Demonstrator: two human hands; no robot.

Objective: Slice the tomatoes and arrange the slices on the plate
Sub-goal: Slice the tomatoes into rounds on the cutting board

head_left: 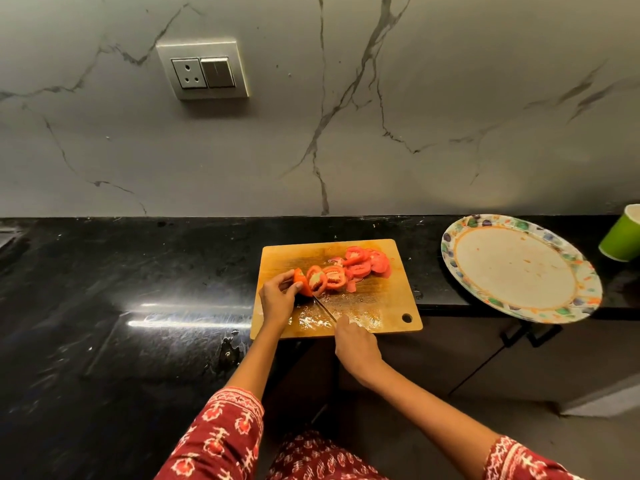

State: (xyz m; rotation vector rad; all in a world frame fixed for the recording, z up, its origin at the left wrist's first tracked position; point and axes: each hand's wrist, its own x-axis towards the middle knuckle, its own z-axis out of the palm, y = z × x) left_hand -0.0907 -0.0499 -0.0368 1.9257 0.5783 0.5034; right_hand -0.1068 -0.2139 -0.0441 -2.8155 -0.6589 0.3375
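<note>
Bench (pixel 121 271) left of the cutting board (pixel 381 299) is open; I can pass there freely. Board's far half is blocked by tomato slices (pixel 356 268); near half is bare but wet. Bare gap between board and plate (pixel 519 268). Green cup (pixel 621 237) crowds the plate's far-right side.
</note>
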